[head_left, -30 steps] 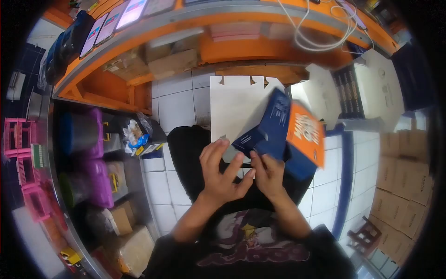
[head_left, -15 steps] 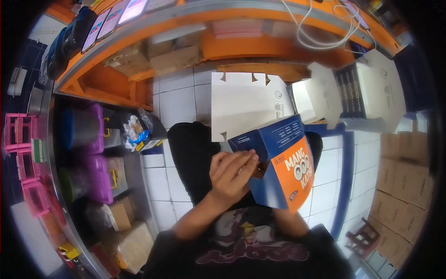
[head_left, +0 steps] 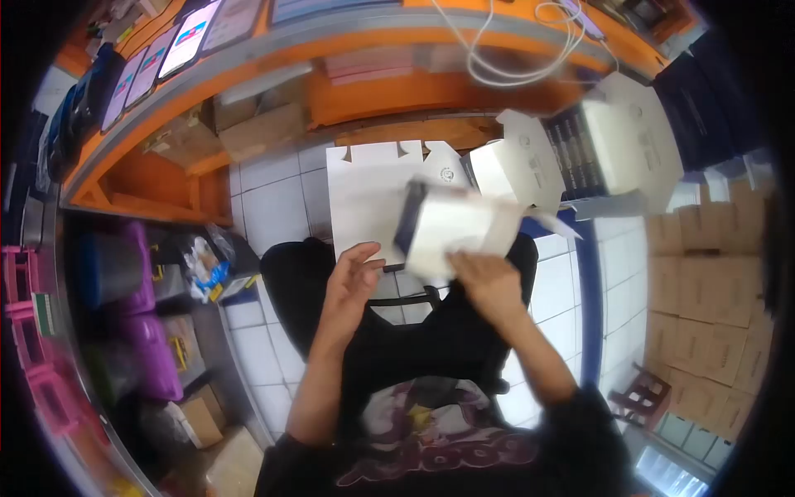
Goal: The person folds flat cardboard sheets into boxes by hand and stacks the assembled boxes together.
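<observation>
A folding carton (head_left: 460, 228), blurred by motion, hangs over my lap with its white inside toward me and a dark blue side at the left. My right hand (head_left: 490, 286) grips its near edge, fingers bent over the cardboard. To the left of the carton, my left hand (head_left: 351, 282) is raised with its fingers slightly curled and apart, holding nothing. Behind both hands lies a white flat carton sheet (head_left: 368, 178) with notched edges and a small printed mark. The carton hides part of this sheet.
Several white and dark blue cartons (head_left: 617, 149) stand nested at the right. Phones (head_left: 189, 40) and a white cable (head_left: 530, 74) lie on the orange counter. Brown boxes (head_left: 704, 323) are stacked at the far right. Purple-lidded bins (head_left: 153, 356) fill the left shelf.
The carton has turned, its orange printed side giving way to its white inside, and has moved up and left. My left hand has come off it. The view has shifted right.
</observation>
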A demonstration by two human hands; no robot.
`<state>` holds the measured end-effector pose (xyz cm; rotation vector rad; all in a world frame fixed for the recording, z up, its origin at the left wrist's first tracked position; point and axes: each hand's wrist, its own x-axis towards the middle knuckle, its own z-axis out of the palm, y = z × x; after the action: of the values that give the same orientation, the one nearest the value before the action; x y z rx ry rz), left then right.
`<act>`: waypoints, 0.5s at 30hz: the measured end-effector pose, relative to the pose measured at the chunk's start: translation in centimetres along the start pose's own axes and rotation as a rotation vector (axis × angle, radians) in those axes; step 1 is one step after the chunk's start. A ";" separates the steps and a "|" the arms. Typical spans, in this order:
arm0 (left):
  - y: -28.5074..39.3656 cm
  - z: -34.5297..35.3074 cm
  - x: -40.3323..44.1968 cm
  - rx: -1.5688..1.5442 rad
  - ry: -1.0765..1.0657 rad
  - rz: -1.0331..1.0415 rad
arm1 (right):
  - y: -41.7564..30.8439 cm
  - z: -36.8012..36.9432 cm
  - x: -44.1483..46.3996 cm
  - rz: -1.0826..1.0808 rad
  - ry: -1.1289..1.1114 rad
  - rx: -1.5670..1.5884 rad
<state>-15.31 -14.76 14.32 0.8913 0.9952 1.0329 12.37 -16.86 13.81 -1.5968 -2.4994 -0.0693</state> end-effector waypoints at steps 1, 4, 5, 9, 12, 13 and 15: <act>-0.1 0.3 0.1 -0.003 0.008 0.002 | 1.9 1.2 0.8 0.049 0.139 -0.041; -0.8 0.8 0.3 0.024 0.059 -0.075 | 8.0 5.4 3.2 0.263 0.174 -0.045; -1.2 0.9 0.2 0.019 0.050 -0.096 | 8.7 5.7 4.4 0.333 0.146 0.002; -1.3 0.1 -0.6 0.018 0.084 -0.118 | 6.5 6.6 6.3 0.557 0.036 0.071; -2.6 -2.3 0.0 0.149 0.250 -0.169 | 1.1 7.0 6.1 0.126 0.099 0.192; -3.7 -3.1 0.7 0.251 0.335 -0.185 | -1.0 6.9 6.5 0.069 -0.097 0.294; -7.3 -5.0 3.3 0.434 0.434 -0.156 | -3.5 10.4 6.0 -0.071 -0.158 0.267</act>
<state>-17.52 -13.00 5.33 0.9373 1.6730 0.9089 5.49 -11.57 4.78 -1.4567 -2.5488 0.3792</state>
